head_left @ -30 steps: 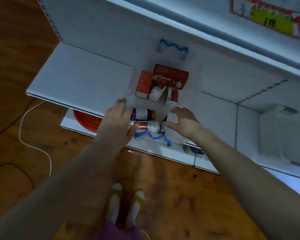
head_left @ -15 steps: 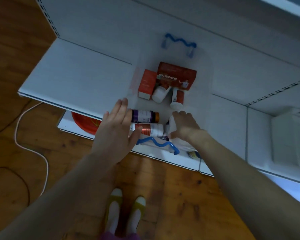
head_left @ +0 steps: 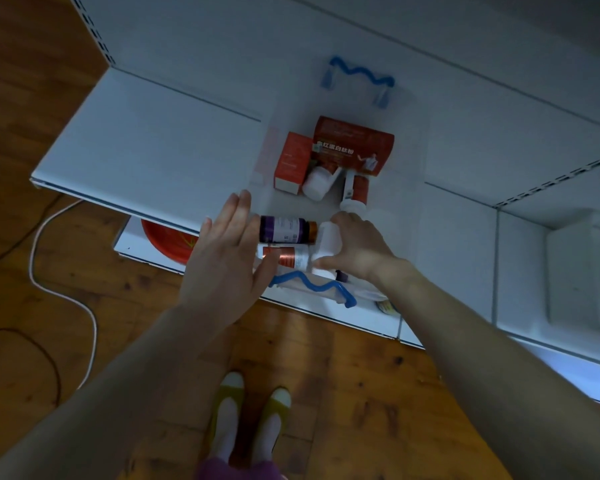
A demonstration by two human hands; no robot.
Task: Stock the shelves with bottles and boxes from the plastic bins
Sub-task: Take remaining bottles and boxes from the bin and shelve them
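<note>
At 8 o'clock of the clear plastic bin (head_left: 406, 168), the left hand (head_left: 229, 258) stays flat and released against its wall, steadying it on the shelf (head_left: 146, 157). At 6 o'clock the right hand (head_left: 357, 251), open a second ago, now grasps the white bottle (head_left: 329, 237) inside the bin; lifting it out looks next.

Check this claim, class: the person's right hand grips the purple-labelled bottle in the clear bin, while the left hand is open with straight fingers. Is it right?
Not quite. The right hand grips the white bottle, not the purple-labelled bottle lying beside it in the clear bin. The left hand is open with straight fingers, as stated. The head view shows this.
</note>
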